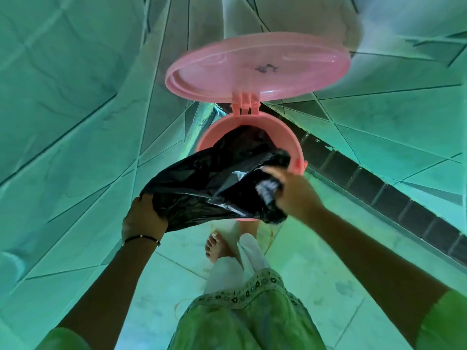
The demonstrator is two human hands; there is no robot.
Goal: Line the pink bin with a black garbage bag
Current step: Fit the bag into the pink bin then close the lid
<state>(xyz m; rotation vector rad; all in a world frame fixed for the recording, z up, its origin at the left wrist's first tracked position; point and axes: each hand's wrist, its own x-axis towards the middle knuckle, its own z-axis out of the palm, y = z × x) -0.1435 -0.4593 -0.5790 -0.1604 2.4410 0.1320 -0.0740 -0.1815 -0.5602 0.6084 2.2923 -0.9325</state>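
A round pink bin (pixel 285 137) stands on the floor in front of me, its hinged pink lid (pixel 257 66) swung up and open. A black garbage bag (pixel 214 183) hangs partly inside the bin and spills over the near rim. My left hand (pixel 142 215) grips the bag's left edge, outside the bin. My right hand (pixel 294 190) clutches a bunched part of the bag at the bin's right rim. The near rim is mostly hidden by the bag.
Green tiled walls (pixel 75 122) close in on the left and behind the bin. A dark tile band (pixel 379 190) runs along the right wall's base. My bare foot (pixel 217 248) rests on the tiled floor (pixel 316 274) just below the bin.
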